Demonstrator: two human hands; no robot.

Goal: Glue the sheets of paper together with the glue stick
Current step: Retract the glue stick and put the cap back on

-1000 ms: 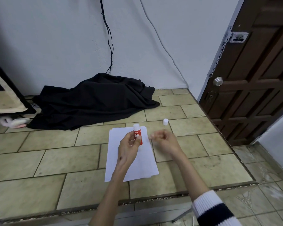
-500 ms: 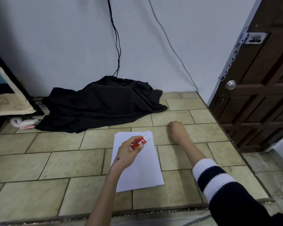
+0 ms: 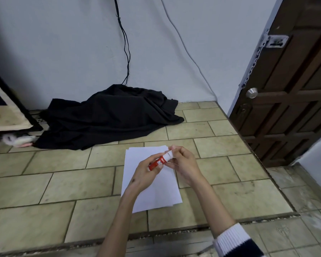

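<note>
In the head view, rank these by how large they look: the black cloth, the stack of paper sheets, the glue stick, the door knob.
1. black cloth
2. paper sheets
3. glue stick
4. door knob, though it sits farther from the camera.

Glue stick label too blurred, cap end perhaps under fingers.

- Black cloth: heaped on the tiled floor, against the wall.
- Black cable: runs down the wall into the cloth's top.
- Grey cable: right of it.
- Wooden door with round knob: right of the cloth.
</note>
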